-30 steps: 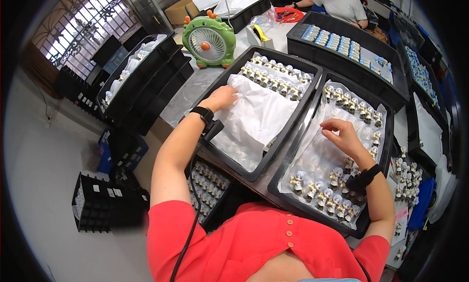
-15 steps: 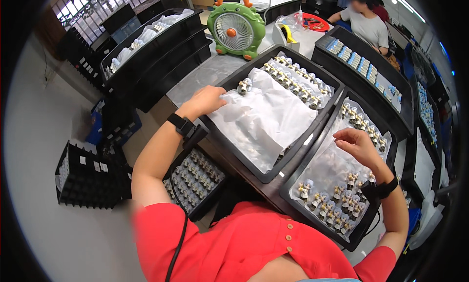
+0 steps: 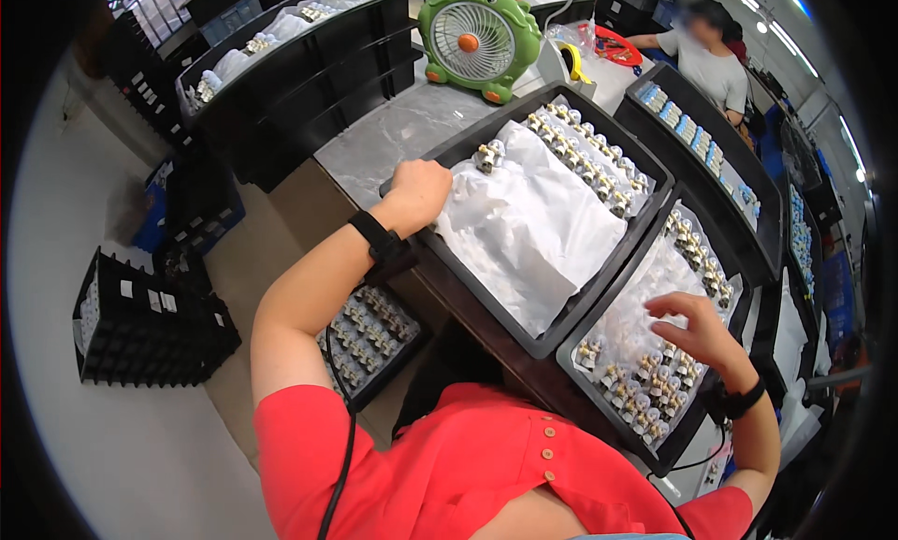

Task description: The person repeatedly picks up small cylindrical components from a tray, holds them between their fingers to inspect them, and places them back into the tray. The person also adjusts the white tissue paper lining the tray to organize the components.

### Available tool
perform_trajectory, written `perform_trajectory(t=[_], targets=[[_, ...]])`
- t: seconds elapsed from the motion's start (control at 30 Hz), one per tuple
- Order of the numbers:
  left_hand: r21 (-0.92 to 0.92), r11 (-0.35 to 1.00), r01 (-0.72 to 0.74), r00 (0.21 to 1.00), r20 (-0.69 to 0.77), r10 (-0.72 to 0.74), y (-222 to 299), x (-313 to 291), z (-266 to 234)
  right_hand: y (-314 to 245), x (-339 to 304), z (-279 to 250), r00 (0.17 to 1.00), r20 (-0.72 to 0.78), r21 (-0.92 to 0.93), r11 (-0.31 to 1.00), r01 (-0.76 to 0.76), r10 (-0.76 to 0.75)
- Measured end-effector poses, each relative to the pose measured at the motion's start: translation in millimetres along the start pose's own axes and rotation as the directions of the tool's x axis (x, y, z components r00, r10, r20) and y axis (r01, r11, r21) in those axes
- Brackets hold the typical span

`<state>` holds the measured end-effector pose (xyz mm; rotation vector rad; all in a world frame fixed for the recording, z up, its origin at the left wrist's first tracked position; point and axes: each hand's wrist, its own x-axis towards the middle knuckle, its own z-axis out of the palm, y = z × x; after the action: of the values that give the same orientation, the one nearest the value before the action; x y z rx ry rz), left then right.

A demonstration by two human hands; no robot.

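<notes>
My left hand (image 3: 420, 196) is closed at the left rim of a black tray (image 3: 524, 342); its fingertips are hidden, so what they hold, if anything, does not show. Inside the tray, a crumpled white sheet (image 3: 533, 217) covers the near part. One small figurine (image 3: 488, 156) lies alone on the sheet, and rows of similar figurines (image 3: 589, 157) fill the far right side. My right hand (image 3: 694, 330) hovers over a second black tray (image 3: 572, 355), fingers curved and apart, with nothing in them. Beneath it are figurines (image 3: 645, 390) at the near end and a translucent sheet (image 3: 662, 276).
A green animal-shaped fan (image 3: 477, 43) stands behind the trays. Stacked black bins (image 3: 309, 91) rise at the left. A tray of blue-and-white pieces (image 3: 692, 129) lies at the far right, near a seated person (image 3: 703, 63). Another figurine tray (image 3: 369, 339) sits low beside my left arm.
My view has shifted a little. My right hand has come nearer to the figurines at the tray's near end. My left hand stays at the tray rim, its fingers more curled.
</notes>
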<state>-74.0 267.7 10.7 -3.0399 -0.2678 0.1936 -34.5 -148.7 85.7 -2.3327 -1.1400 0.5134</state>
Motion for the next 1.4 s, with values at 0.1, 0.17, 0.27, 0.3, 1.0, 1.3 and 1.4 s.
perform_trajectory(t=[0.1,0.17,0.27,0.3,1.0,1.3,1.4], targets=[[-0.089,0.988,-0.128,0.958,-0.267,0.101,-10,2,13,1,-44,-14,0.958,-0.02,0.046,0.958,-0.285,0.286],[-0.258,0.953,-0.158,0.971,-0.215,0.103,-11,1,-4,-10,-69,-21,0.919,0.018,0.122,0.911,-0.393,0.394],[-0.581,0.808,-0.097,0.995,-0.078,0.064,-17,13,-15,-34,-96,-37,0.883,0.148,0.089,0.883,-0.46,0.445],[-0.687,0.725,-0.049,0.998,-0.01,0.057,-18,17,-19,-47,-98,-42,0.877,0.196,0.084,0.884,-0.46,0.438],[-0.865,0.362,-0.347,0.929,-0.265,0.258,13,-19,25,-45,281,36,0.996,0.084,-0.26,0.965,0.036,-0.014],[-0.717,0.472,-0.513,0.856,-0.388,0.342,28,-22,29,-15,337,89,0.998,-0.052,-0.133,0.99,-0.053,0.047],[-0.724,0.444,-0.528,0.847,-0.415,0.332,33,-18,31,-22,339,83,0.996,-0.05,-0.082,0.993,-0.082,0.078]])
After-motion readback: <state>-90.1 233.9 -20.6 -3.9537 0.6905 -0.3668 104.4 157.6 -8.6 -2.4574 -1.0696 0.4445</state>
